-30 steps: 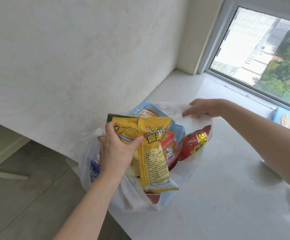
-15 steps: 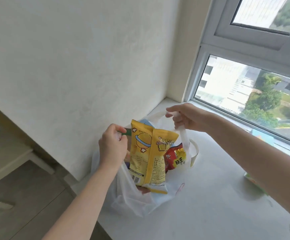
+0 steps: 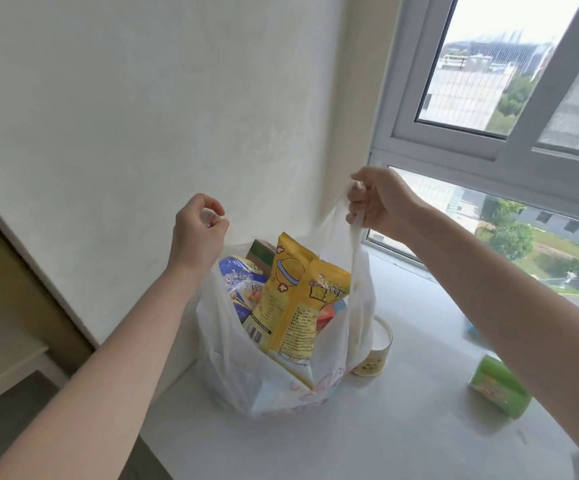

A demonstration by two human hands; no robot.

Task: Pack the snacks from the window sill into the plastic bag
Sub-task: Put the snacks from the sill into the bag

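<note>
The right forearm covers part of the green can (image 3: pixel 497 388) lying on the window sill (image 3: pixel 385 427), and a small blue thing by the glass peeks out from behind that same arm, too little of it showing to name. Inside the plastic bag (image 3: pixel 246 368) the packets overlap, so the lower ones are hard to make out: I count one tall yellow packet (image 3: pixel 298 306) up front, one blue packet (image 3: pixel 243 285) to its left, the corner of a green box (image 3: pixel 260 249) behind, and a scrap of red and blue at the right edge. The bag stands on the sill, mouth up, hanging below both fists. The left hand (image 3: pixel 196 233) is curled tight round one handle, which is nearly swallowed by the fingers. The right hand (image 3: pixel 378 200) grips the other handle, and that strip runs down taut from under the knuckles to the bag's side. One paper cup (image 3: pixel 373 355) stands just beside the bag, half hidden by the plastic. Two hands, two handles, one bag.
</note>
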